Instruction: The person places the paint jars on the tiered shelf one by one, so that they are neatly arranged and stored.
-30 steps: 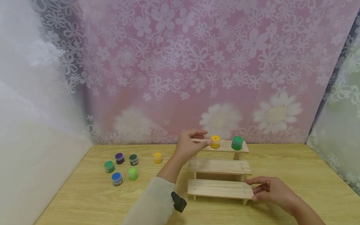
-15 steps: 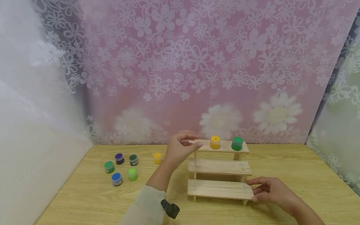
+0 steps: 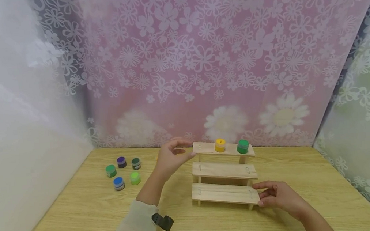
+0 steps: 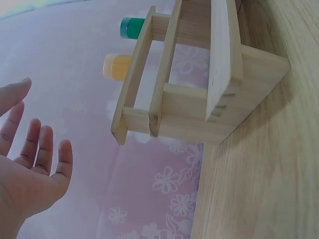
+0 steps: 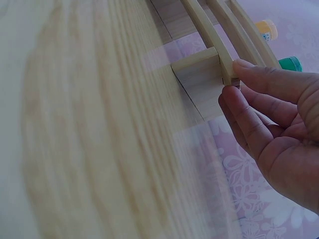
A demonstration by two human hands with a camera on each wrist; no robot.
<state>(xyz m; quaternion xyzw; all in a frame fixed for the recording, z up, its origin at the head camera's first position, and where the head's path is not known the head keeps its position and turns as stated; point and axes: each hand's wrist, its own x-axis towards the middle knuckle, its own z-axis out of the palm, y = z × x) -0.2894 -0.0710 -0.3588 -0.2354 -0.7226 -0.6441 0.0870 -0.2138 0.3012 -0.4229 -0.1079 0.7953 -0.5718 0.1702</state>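
Note:
A three-tier wooden stand [image 3: 224, 170] is on the table. On its top tier sit a yellow paint jar [image 3: 220, 145] and, to the right, a green paint jar [image 3: 242, 146]. My right hand [image 3: 279, 199] pinches the right end of the lowest tier between thumb and fingers; the right wrist view shows this grip on the board end [image 5: 227, 69]. My left hand [image 3: 172, 158] is just left of the top tier, fingers spread and loosely bent, with nothing in it. In the left wrist view, the left hand [image 4: 35, 164] is apart from the stand [image 4: 134, 74].
Left of the stand, several paint jars stand on the wood-grain table [image 3: 81, 212]: green [image 3: 111, 170], purple [image 3: 121, 162], dark green [image 3: 136, 163], blue [image 3: 119, 183] and light green [image 3: 135, 178]. A pink floral curtain [image 3: 175, 76] hangs behind the table.
My left hand has drawn away leftward from the yellow jar and the top tier, now covering the yellow jar on the table. The right hand keeps its hold on the stand.

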